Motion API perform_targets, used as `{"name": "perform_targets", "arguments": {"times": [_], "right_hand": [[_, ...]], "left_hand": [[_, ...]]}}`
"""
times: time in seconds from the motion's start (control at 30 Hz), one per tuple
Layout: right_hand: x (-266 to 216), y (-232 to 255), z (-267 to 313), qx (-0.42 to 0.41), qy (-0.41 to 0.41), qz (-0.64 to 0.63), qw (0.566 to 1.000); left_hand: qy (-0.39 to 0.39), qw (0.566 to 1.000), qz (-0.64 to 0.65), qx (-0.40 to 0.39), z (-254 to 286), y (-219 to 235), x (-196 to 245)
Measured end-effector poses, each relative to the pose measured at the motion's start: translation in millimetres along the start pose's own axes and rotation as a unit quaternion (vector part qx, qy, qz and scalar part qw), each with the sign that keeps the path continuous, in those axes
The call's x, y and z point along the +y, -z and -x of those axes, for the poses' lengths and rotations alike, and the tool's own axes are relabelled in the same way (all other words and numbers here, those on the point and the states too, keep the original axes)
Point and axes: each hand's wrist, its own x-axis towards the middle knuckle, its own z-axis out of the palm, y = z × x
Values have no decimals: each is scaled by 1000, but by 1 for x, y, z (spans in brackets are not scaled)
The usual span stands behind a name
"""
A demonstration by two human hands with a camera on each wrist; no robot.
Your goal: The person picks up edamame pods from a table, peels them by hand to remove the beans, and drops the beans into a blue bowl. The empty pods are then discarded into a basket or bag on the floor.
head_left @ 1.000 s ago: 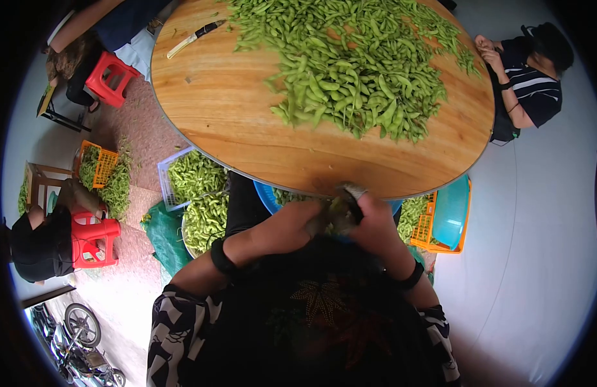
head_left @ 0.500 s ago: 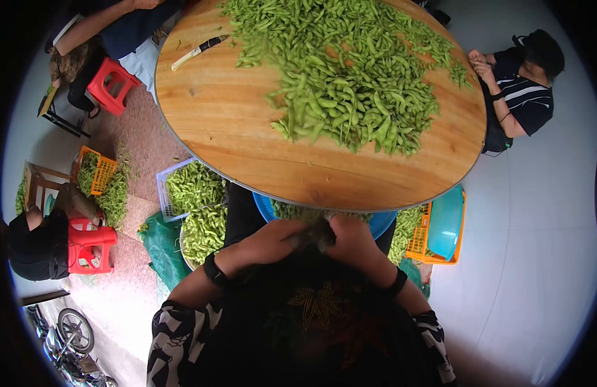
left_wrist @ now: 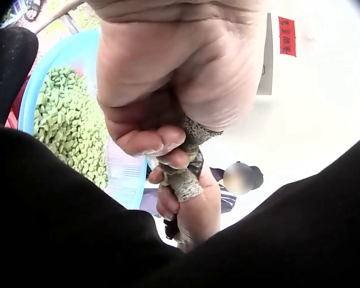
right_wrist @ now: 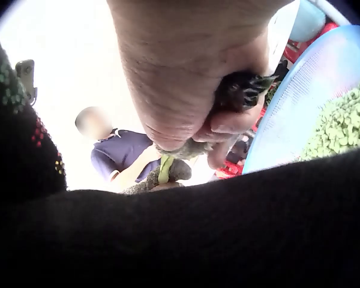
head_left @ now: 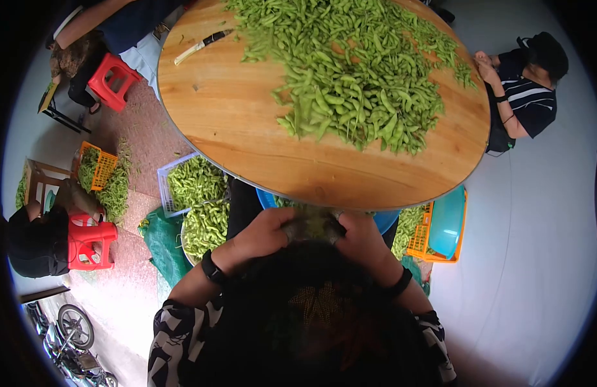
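Observation:
Both hands meet in front of the chest, by the near table edge. My left hand (head_left: 263,233) has its fingers curled in, and a grey knit cover (left_wrist: 198,133) wraps its thumb. It pinches a green pod (right_wrist: 165,169), which shows against a grey knit cover in the right wrist view. My right hand (head_left: 364,240) grips a black handle-like thing (right_wrist: 240,91); its working end is hidden. A whitish wrap (left_wrist: 187,187) is around the right thumb. Below the hands is a blue basin (left_wrist: 29,111) with many shelled green beans (left_wrist: 72,129).
A heap of green pods (head_left: 363,84) covers much of the round wooden table (head_left: 247,142); a knife (head_left: 202,47) lies at its left. On the floor are a lilac basket of pods (head_left: 161,184), an orange crate (head_left: 463,222) and red stools (head_left: 95,242). Another person (head_left: 527,90) sits at the right.
My right hand has come down from the table edge toward my body. The hands were close together half a second ago and now stand slightly farther apart. The view has shifted a little.

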Motion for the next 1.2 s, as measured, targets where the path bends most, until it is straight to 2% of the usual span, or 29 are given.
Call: {"name": "perform_targets", "arguments": {"times": [0.03,0.07,0.1,0.13,0.2,0.23,0.27,0.3,0.33,0.37,0.4,0.43,0.47,0.5,0.53,0.6,0.67,0.7,0.73,0.77,0.8,0.93,1.0,1.03,1.07,1.1,1.13,1.17,1.2], "right_hand": [[-1,2,5,-3,-4,-2,1000],[-1,5,9,-25,-47,26,998],[-2,7,10,-45,-89,55,993],[-7,10,10,-46,-90,54,993],[-17,14,8,26,-81,80,993],[-17,13,5,28,-83,81,993],[-15,10,1,35,-41,20,998],[-14,7,-2,43,2,-42,998],[-16,5,-2,45,2,-42,998],[-18,4,-3,20,-81,-188,979],[-18,5,-5,-7,-160,-329,931],[-15,10,-6,-5,-158,-327,932],[-13,17,-5,-78,-246,-468,845],[-11,22,-6,-147,-323,-590,725],[-10,22,-7,-145,-321,-589,727],[-4,16,-6,-107,-252,-485,831],[2,9,-5,-67,-176,-368,911],[3,8,-5,-47,-136,-306,941],[-1,11,-4,-47,-135,-305,942],[-6,18,-3,-49,-100,-129,985],[-8,25,-3,-50,-61,51,996],[2,49,-28,24,4,91,996],[6,58,-53,85,-129,50,987],[12,59,-69,164,-96,75,979],[18,58,-86,242,-62,99,963],[23,58,-102,243,-59,98,963],[28,58,-117,259,-110,129,951],[31,56,-125,273,-161,159,935],[35,52,-128,274,-160,158,935]], "left_hand": [[-43,994,-72,65,0,-1,-2],[-40,995,-70,64,0,-1,-5],[-67,985,-123,102,-2,-2,-8],[-93,970,-176,139,-3,-3,-9],[-102,966,-188,147,-4,-5,-4],[-112,961,-200,155,-6,-7,0],[-112,961,-200,152,-8,-8,4],[-159,957,-197,138,-10,-9,9],[-206,951,-194,125,-11,-9,13],[-209,950,-196,124,-12,-8,18],[-192,974,-99,66,-12,-8,24],[-173,985,-2,7,-12,-8,26],[-176,984,-3,6,-13,-9,26],[-116,986,115,-46,-13,-11,26],[-53,967,230,-97,-13,-12,25],[-54,960,254,-100,-18,-13,19],[-54,953,280,-102,-18,-9,19],[-63,964,253,-53,-12,-2,21],[-71,972,225,-3,-7,6,21],[-80,978,181,62,-1,16,19],[-88,979,136,127,6,27,14],[-53,935,-74,344,45,78,-11],[48,865,-264,424,58,95,-14],[52,816,-341,464,60,101,-20],[51,815,-341,466,59,101,-22],[25,788,-361,498,56,100,-18],[0,759,-381,528,52,97,-13],[-32,781,-350,516,45,92,-12],[-35,803,-366,469,37,85,2]]}}
